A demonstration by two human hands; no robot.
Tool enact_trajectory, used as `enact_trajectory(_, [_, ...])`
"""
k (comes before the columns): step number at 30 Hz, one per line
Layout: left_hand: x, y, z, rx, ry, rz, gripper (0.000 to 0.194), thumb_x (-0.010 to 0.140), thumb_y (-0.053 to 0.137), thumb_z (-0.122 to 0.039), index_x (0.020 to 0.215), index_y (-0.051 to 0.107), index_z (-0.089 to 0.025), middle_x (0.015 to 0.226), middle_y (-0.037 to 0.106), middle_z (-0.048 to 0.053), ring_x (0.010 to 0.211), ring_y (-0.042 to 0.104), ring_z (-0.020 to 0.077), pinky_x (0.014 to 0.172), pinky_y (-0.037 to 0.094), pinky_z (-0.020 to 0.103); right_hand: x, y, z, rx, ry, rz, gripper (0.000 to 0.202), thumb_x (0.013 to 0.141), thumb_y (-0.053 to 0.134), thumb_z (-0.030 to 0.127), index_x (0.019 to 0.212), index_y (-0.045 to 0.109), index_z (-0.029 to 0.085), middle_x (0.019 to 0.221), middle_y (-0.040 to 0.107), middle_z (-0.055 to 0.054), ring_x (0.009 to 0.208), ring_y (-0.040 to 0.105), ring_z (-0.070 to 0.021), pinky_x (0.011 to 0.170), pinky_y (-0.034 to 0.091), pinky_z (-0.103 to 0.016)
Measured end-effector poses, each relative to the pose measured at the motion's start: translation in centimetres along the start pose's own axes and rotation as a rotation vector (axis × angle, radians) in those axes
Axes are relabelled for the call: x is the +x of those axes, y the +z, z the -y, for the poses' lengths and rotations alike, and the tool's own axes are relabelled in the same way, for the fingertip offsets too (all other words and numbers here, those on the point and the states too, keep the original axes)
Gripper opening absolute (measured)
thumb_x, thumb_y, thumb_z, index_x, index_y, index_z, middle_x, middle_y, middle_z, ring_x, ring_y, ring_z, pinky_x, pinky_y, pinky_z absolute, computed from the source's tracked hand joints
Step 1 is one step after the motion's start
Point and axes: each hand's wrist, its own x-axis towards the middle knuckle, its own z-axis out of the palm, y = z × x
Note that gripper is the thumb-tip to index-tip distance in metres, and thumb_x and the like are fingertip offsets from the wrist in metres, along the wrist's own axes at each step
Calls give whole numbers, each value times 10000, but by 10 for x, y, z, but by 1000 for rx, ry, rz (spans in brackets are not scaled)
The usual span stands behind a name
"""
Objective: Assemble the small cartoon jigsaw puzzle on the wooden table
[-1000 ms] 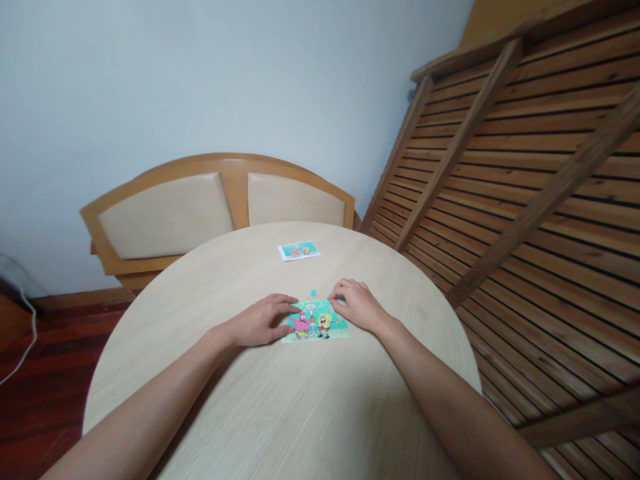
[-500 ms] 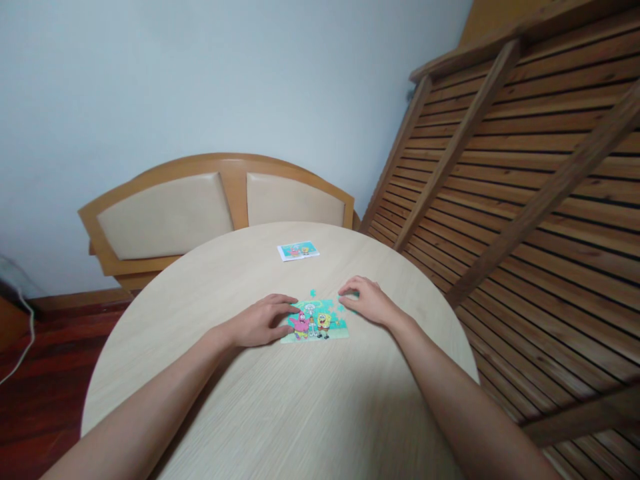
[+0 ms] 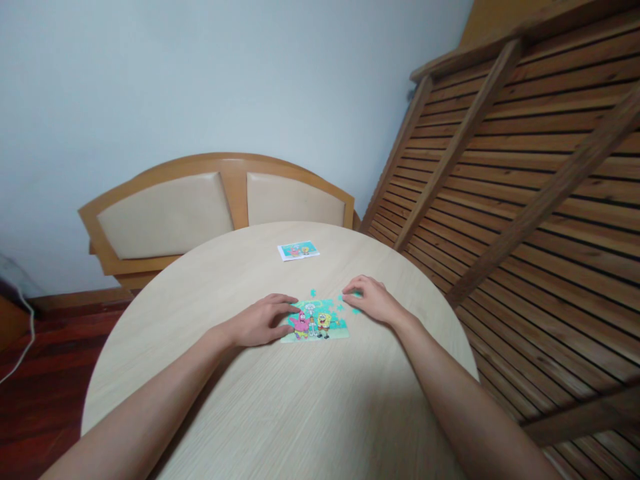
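Observation:
A jigsaw puzzle (image 3: 320, 323) lies flat on the round table, mostly joined, with cartoon figures on a teal ground and a gap at its upper right. My left hand (image 3: 265, 320) rests on the puzzle's left edge, thumb and fingers spread. At the upper right corner, my right hand (image 3: 370, 298) pinches with thumb and index finger at a small teal puzzle piece, partly hidden by the fingertips. Several loose teal pieces lie around that hand, one of them a puzzle piece (image 3: 355, 311) below the fingers. Another loose piece (image 3: 313, 293) sits above the puzzle's top edge.
A folded picture sheet (image 3: 299, 251) with the same cartoon lies farther back on the light wooden table (image 3: 280, 407). Behind the table stands a padded bench back (image 3: 170, 217) against the wall. A slatted wooden panel (image 3: 505, 200) leans on the right.
My right hand has shifted slightly right, away from the puzzle, uncovering loose pieces near its upper right corner. My left hand stays in place.

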Motion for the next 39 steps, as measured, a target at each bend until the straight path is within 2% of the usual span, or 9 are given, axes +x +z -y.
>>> enact_trajectory(4, [1, -2, -2, 5, 1, 7, 398, 948, 574, -375, 1301, 621, -198, 1372, 565, 137, 1272, 537, 265, 1104, 424, 433, 2, 5, 1, -8, -2, 36, 147, 841, 701, 345, 935, 764, 251, 1054, 710, -49, 1022, 636, -233, 938, 428, -381])
enact_trajectory(11, [1, -3, -3, -1, -7, 5, 388, 947, 576, -377, 1287, 631, -199, 1374, 567, 140, 1271, 540, 273, 1103, 425, 436, 5, 13, 5, 36, -26, 54, 114, 797, 692, 225, 907, 721, 218, 1052, 713, -45, 1030, 631, -222, 939, 418, -366])
enact_trajectory(17, [0, -1, 0, -12, 11, -13, 397, 947, 577, -411, 1282, 631, -205, 1366, 575, 135, 1264, 543, 277, 1099, 426, 442, 4, 14, 8, 35, -57, 71, 128, 824, 662, 238, 940, 713, 219, 1006, 736, -31, 1039, 631, -228, 983, 362, -401])
enact_trajectory(34, [0, 0, 0, -6, 2, -10, 403, 956, 569, -413, 1295, 626, -204, 1374, 567, 136, 1274, 534, 274, 1109, 414, 431, 0, 5, 18, 7, -89, 91, 96, 831, 684, 252, 892, 758, 243, 988, 734, -33, 998, 646, -219, 980, 351, -411])
enact_trajectory(39, [-1, -2, -1, -3, -2, -3, 397, 951, 576, -405, 1287, 629, -200, 1370, 569, 136, 1270, 537, 272, 1105, 420, 436, -1, -3, 19, 57, -94, 100, 107, 845, 678, 266, 898, 763, 229, 971, 747, -33, 952, 667, -204, 938, 401, -364])
